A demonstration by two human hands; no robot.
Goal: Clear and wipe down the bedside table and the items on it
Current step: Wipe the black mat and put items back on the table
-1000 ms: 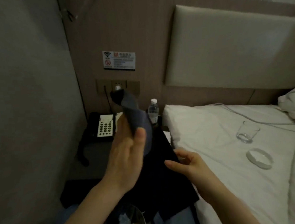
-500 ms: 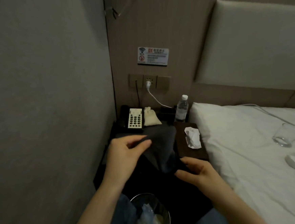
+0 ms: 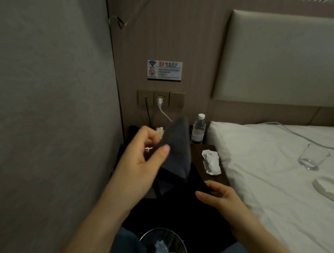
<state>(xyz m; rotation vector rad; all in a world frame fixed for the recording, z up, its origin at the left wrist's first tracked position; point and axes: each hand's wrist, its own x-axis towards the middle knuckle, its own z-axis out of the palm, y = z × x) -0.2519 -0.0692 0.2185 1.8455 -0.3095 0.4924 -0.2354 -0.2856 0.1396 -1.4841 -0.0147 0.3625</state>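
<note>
Bedside table [image 3: 215, 168] beneath "Wi-Fi" sign [image 3: 164, 70]

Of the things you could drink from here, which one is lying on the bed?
The empty clear glass, on the white sheet beside a white ring. The capped water bottle stands upright by the headboard instead.

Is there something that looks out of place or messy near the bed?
Yes. A crumpled tissue lies on the bedside table, and a drinking glass and a white ring sit on the bed sheet, odd places for them.
</note>
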